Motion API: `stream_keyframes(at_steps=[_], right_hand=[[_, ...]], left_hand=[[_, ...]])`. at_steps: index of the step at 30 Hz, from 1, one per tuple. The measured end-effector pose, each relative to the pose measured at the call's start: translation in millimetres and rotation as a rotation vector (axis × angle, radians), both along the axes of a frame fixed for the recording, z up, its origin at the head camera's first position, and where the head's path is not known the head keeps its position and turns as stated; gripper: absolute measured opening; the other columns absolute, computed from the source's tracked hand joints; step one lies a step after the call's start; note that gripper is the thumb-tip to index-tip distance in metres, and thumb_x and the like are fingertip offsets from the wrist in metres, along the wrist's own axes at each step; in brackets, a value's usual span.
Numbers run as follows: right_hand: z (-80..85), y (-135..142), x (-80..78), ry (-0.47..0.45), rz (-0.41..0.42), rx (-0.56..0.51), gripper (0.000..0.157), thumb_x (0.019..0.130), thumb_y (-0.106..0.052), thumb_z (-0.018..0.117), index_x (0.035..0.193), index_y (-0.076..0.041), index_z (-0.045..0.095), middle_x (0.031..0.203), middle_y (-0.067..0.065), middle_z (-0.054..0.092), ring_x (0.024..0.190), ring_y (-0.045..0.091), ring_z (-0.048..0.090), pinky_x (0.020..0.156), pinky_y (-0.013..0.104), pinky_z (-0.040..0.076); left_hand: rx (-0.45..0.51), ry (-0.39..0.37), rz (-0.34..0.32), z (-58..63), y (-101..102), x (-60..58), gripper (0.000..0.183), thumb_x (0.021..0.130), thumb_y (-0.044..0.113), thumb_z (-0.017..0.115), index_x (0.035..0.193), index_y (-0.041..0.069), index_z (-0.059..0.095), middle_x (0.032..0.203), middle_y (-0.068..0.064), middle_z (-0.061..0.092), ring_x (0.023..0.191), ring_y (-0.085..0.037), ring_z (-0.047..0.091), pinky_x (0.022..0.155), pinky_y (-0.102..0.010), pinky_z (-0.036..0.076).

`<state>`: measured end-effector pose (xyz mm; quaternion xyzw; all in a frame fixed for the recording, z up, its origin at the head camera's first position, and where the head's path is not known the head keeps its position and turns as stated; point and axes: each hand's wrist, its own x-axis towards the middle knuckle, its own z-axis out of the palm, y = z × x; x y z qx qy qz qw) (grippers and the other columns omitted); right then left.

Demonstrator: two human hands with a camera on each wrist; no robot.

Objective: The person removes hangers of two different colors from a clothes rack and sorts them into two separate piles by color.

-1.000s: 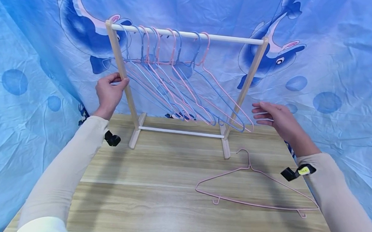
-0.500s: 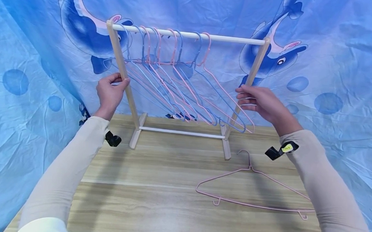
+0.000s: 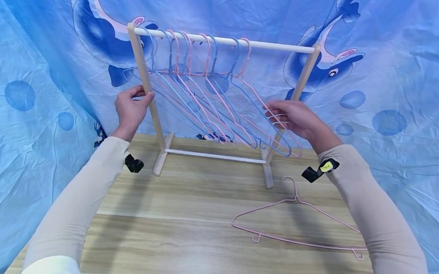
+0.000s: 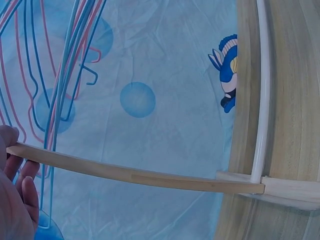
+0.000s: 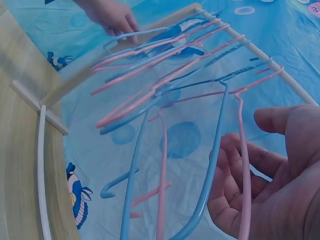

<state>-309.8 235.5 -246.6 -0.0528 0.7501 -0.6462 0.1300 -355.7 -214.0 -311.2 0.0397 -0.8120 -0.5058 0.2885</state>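
My left hand [image 3: 131, 109] pinches the left wooden post [image 3: 155, 121] of a small clothes rack, thumb in front. Several pink and blue hangers hang crowded on the white rail [image 3: 280, 46], mostly on its left and middle. My right hand [image 3: 296, 118] is at the right end of the row, next to the outermost pink hanger [image 5: 243, 140]. Its fingers [image 5: 231, 167] pass behind that hanger's sloping arm, loosely bent, with the thumb apart; whether they touch it I cannot tell. Beside it hangs a blue hanger [image 5: 218, 135].
A loose pink hanger [image 3: 294, 199] lies on the wooden table [image 3: 184, 234] at the front right, partly behind my right sleeve [image 3: 372, 211]. The rack's white lower bar [image 3: 214, 156] and feet stand on the table. Blue dolphin-print cloth [image 3: 394, 80] hangs behind.
My right hand has moved left, from outside the rack's right post to the outermost pink hanger. The left hand stays on its post, and the hangers look unmoved.
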Motion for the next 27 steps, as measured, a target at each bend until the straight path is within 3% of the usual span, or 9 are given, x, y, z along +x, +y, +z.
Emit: stream_keyframes(at_steps=[9, 15, 20, 27], right_hand=[[2.1, -4, 0.4, 0.013, -0.01, -0.004, 0.016, 0.103, -0.025, 0.064, 0.103, -0.017, 0.077, 0.091, 0.003, 0.069, 0.077, 0.013, 0.062, 0.067, 0.023, 0.054], [4.3, -7, 4.1, 0.058, -0.019, 0.039, 0.016, 0.104, -0.021, 0.061, 0.106, -0.015, 0.076, 0.093, 0.003, 0.064, 0.073, 0.013, 0.057, 0.063, 0.022, 0.049], [6.5, -9, 8.3, 0.096, -0.045, 0.094, 0.02, 0.105, -0.026, 0.06, 0.116, -0.013, 0.072, 0.092, 0.0, 0.059, 0.071, 0.011, 0.051, 0.06, 0.023, 0.041], [9.8, -7, 12.0, 0.149, -0.098, 0.158, 0.028, 0.1, -0.034, 0.068, 0.119, -0.013, 0.071, 0.093, -0.003, 0.057, 0.073, 0.011, 0.051, 0.065, 0.024, 0.044]], left_hand=[[0.004, -0.005, -0.007, -0.5, -1, -1.1, 0.041, 0.095, 0.043, 0.071, 0.126, 0.016, 0.074, 0.116, -0.008, 0.072, 0.099, -0.014, 0.068, 0.09, -0.03, 0.057], [0.006, 0.002, -0.006, -0.4, -1, -1.7, 0.04, 0.096, 0.042, 0.071, 0.126, 0.016, 0.075, 0.116, -0.008, 0.072, 0.1, -0.015, 0.068, 0.091, -0.03, 0.057], [0.01, 0.001, -0.009, -0.4, -2, -2.0, 0.039, 0.096, 0.041, 0.072, 0.125, 0.016, 0.075, 0.115, -0.008, 0.072, 0.103, -0.017, 0.067, 0.089, -0.029, 0.056], [0.007, -0.001, -0.004, -0.8, -1, -1.9, 0.04, 0.095, 0.042, 0.072, 0.126, 0.016, 0.074, 0.117, -0.008, 0.072, 0.101, -0.016, 0.069, 0.092, -0.032, 0.057]])
